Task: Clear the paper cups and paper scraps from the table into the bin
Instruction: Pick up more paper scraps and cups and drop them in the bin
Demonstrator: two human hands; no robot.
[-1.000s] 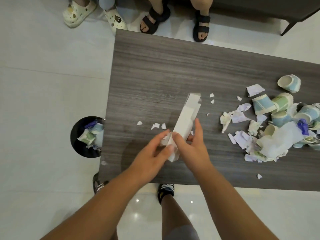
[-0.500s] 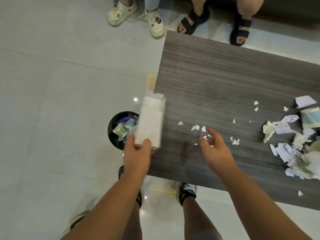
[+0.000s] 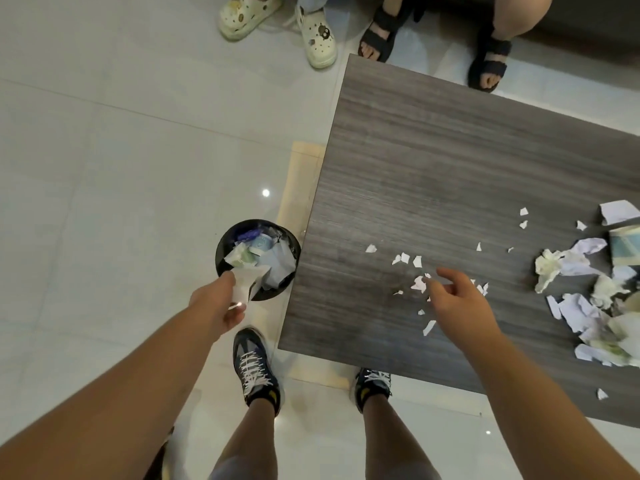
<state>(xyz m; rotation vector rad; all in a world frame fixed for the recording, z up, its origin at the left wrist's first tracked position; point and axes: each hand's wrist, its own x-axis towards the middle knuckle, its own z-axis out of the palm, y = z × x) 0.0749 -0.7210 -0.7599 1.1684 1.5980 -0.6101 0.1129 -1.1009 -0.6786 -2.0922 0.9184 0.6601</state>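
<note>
A round black bin (image 3: 221, 252) stands on the floor left of the table, holding cups and paper. My left hand (image 3: 216, 308) holds a white folded paper box (image 3: 247, 282) tipped over the bin's near rim. My right hand (image 3: 457, 299) hovers above the grey wooden table (image 3: 433, 161) with fingers loosely spread, over small white paper scraps (image 3: 405, 259). A heap of crumpled paper (image 3: 585, 306) lies at the right edge, with a paper cup (image 3: 625, 245) partly cut off by the frame.
My two feet in dark sneakers (image 3: 254, 368) stand at the table's near edge. Two seated people's feet, in cream clogs (image 3: 317, 38) and black sandals (image 3: 488, 60), are at the far side. Pale tiled floor surrounds the bin.
My left hand carried the white box from above the table down to the bin and tipped it over the opening. My right hand let go of it and stayed over the scraps.
</note>
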